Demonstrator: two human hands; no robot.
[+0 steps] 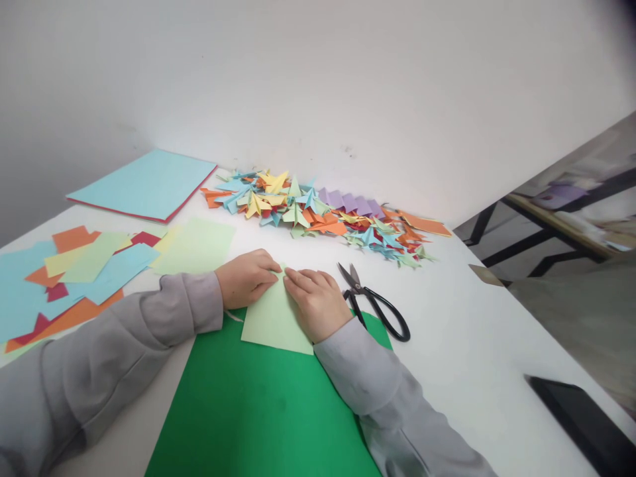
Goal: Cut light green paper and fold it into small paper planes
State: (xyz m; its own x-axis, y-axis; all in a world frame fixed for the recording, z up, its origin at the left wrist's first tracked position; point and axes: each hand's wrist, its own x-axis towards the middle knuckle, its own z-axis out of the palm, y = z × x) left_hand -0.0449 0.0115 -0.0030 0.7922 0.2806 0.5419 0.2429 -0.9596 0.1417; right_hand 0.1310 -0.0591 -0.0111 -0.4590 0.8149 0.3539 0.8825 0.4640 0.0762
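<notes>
A pale green sheet of paper (278, 324) lies on a dark green sheet (258, 411), its far end narrowed to a point between my hands. My left hand (248, 278) has its fingers curled in, gripping the paper's left edge near that point. From the other side, my right hand (320, 301) presses its closed fingers along the right edge, thumb hidden. Just right of my right hand rest black-handled scissors (372, 298), blades slightly parted and pointing away from me.
Folded paper planes (298, 205) in many colours are heaped along the wall. Loose paper scraps (94, 265) spread over the left side, with a stack of blue and red sheets (149, 182) behind. A black flat device (581, 417) lies near the table's right edge.
</notes>
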